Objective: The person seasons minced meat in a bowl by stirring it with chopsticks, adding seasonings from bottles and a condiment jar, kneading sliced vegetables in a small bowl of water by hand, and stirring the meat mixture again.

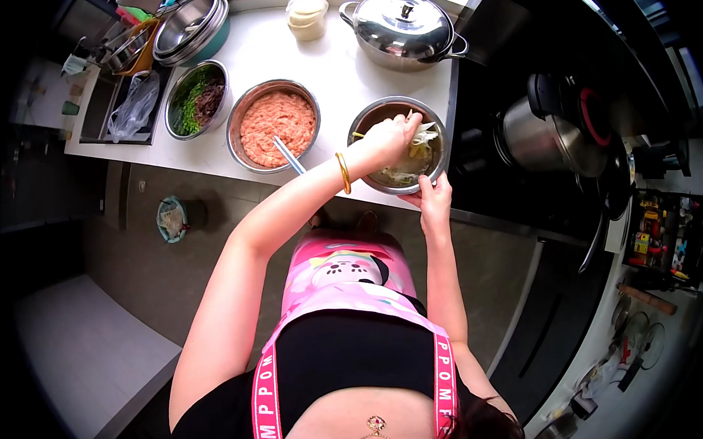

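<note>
A metal bowl (356,163) at the counter's front right holds cloudy liquid with pale green and white scallion strips (423,144). My left hand (395,137), a gold bangle on its wrist, is closed over the bowl with some strips in its fingers. How much it holds is hidden by the hand. On the bowl's near right rim, my right hand (433,199) grips with thumb and fingers. To the left stands a metal bowl of pink minced meat (274,123), a spoon or stirrer handle (289,154) leaning out of it under my left forearm.
Farther left, another bowl holds chopped greens (196,101) and dark reddish bits. A lidded pot (403,26) and a tied plastic bag (307,16) stand behind. Stacked bowls (192,30) and a sink (158,122) lie left; a stove with a large pot (542,131) is right.
</note>
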`<state>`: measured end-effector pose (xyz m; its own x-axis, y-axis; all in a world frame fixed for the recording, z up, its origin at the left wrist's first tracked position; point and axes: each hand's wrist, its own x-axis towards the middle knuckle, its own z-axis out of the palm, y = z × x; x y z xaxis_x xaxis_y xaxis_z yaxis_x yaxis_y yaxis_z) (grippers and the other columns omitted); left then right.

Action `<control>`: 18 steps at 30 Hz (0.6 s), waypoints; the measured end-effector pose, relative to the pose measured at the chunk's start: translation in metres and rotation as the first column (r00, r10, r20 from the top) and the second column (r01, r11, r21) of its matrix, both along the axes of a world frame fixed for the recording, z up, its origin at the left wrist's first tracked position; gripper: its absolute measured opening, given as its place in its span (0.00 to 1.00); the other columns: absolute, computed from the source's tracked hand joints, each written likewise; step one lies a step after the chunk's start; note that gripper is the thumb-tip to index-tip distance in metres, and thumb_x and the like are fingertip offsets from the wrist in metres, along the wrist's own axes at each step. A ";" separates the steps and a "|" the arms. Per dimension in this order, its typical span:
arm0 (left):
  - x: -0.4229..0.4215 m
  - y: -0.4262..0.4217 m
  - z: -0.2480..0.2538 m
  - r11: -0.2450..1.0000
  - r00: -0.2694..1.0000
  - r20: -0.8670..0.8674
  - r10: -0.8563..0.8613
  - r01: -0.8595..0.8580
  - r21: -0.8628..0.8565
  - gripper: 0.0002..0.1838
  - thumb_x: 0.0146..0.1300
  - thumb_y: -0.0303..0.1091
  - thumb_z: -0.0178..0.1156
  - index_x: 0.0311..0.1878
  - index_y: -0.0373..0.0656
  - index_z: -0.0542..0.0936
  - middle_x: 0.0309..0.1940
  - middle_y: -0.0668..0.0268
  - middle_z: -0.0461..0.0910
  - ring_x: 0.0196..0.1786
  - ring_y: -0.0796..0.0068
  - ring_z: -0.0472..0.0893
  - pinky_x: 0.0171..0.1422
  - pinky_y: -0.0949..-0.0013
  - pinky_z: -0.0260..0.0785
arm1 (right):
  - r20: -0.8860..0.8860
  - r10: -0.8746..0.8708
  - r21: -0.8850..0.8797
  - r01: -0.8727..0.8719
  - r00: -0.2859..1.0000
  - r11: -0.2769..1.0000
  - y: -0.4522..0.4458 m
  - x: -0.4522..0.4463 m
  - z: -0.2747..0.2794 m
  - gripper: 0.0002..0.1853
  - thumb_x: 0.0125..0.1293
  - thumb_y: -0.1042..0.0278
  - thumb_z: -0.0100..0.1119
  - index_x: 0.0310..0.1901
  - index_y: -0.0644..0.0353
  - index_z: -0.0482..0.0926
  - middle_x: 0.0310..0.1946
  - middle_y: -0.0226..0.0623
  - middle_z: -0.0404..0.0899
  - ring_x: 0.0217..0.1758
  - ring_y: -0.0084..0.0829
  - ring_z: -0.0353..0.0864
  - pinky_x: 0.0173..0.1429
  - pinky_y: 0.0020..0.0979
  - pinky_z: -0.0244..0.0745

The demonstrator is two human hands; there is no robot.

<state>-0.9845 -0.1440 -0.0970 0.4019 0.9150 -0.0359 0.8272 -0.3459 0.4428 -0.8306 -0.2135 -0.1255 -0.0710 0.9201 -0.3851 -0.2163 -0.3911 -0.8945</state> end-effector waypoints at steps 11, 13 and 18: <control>0.000 0.001 0.013 0.973 0.987 -0.073 -0.142 0.126 -0.196 0.43 0.47 0.36 0.66 0.68 0.56 0.58 0.63 0.47 0.59 0.64 0.47 0.63 0.63 0.52 0.62 | -0.057 -0.013 -0.012 0.012 0.998 1.000 0.005 0.008 0.004 0.12 0.64 0.78 0.43 0.49 0.69 0.63 0.41 0.46 0.75 0.35 0.38 0.82 0.36 0.37 0.86; 0.000 -0.007 0.007 0.994 0.996 -0.094 -0.006 -0.004 -0.112 0.42 0.51 0.37 0.64 0.69 0.52 0.55 0.66 0.46 0.56 0.67 0.45 0.59 0.67 0.52 0.59 | -0.055 -0.017 -0.007 0.017 0.998 1.000 0.004 0.008 0.005 0.12 0.64 0.78 0.43 0.49 0.69 0.63 0.41 0.46 0.74 0.35 0.37 0.82 0.36 0.37 0.86; 0.019 -0.021 -0.041 0.993 0.995 -0.066 -0.075 0.068 -0.092 0.41 0.52 0.30 0.60 0.69 0.41 0.53 0.64 0.43 0.58 0.64 0.41 0.62 0.66 0.53 0.59 | -0.018 -0.018 0.014 0.019 1.000 1.000 0.006 0.008 0.010 0.13 0.64 0.78 0.42 0.49 0.69 0.64 0.41 0.46 0.74 0.36 0.38 0.82 0.36 0.37 0.86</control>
<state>-0.9658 -0.1651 -0.1383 0.4599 0.8758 -0.1463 0.8315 -0.3670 0.4171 -0.8223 -0.2074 -0.1151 -0.0608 0.9267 -0.3708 -0.2394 -0.3742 -0.8959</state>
